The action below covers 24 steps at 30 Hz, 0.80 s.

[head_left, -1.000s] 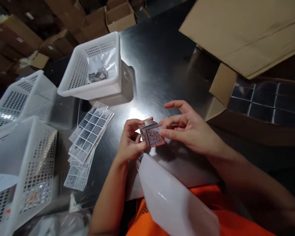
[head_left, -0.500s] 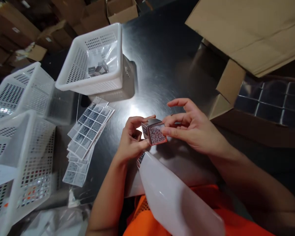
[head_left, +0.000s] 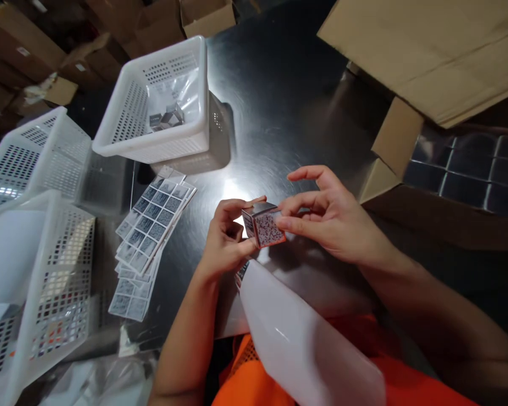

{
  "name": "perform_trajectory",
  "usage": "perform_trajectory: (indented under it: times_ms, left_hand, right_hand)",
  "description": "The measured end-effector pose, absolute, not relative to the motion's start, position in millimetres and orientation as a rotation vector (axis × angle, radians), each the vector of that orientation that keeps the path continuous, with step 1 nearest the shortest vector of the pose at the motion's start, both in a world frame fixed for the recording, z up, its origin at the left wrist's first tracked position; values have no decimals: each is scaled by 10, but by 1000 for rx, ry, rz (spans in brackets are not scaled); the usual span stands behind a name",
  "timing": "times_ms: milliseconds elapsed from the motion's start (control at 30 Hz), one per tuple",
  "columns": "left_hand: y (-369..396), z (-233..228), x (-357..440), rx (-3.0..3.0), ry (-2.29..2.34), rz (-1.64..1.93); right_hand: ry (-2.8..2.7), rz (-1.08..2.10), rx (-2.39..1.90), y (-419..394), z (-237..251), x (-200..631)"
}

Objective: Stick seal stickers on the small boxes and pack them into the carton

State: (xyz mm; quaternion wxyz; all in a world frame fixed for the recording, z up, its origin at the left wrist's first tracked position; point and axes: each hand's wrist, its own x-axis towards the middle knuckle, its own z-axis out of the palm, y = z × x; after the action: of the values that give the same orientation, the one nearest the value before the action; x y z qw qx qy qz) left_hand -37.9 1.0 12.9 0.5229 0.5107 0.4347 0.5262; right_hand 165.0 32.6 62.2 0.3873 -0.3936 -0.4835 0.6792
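A small silver box (head_left: 264, 225) with a patterned code label on its near face is held above the dark metal table (head_left: 279, 101). My left hand (head_left: 226, 239) grips its left side with thumb and fingers. My right hand (head_left: 328, 217) pinches its right edge, with the upper fingers spread. A white glossy sheet (head_left: 305, 344) curls up from my lap just below the box. Stacked sheets of code labels (head_left: 152, 225) lie to the left of my left hand.
A white perforated basket (head_left: 161, 144) at the back holds a few small silver boxes in clear plastic. Two more white baskets (head_left: 38, 265) stand at the left. An open cardboard carton (head_left: 389, 141) with rows of silver boxes sits at the right.
Both hands and the box have stayed together, rising slightly in the view. The camera shifted a little; the label now lies flatter on the box face.
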Motion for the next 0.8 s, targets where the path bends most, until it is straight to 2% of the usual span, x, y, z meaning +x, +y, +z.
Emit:
perform_trajectory:
  times_ms: [233,433,567,700,800]
  left_hand:
    - [17,124,-364,1221,1059,1277]
    - [-48,159,-311,1224,1122,1265]
    - [-82,117,-318,1215,1134,1166]
    - [-46,150,-391,1391,1177,1129]
    - [-33,223,-466,1417,1175,1097]
  right_hand:
    - [-1268,1615,-991,290,571,1612]
    - [-1372,1394,-1104,238,523,1598]
    - [-1403,1509,-1093,322,505,1679]
    - [-1417,1810,-893,417,525,1720]
    - [-1435,1734,-883,396,566,1705]
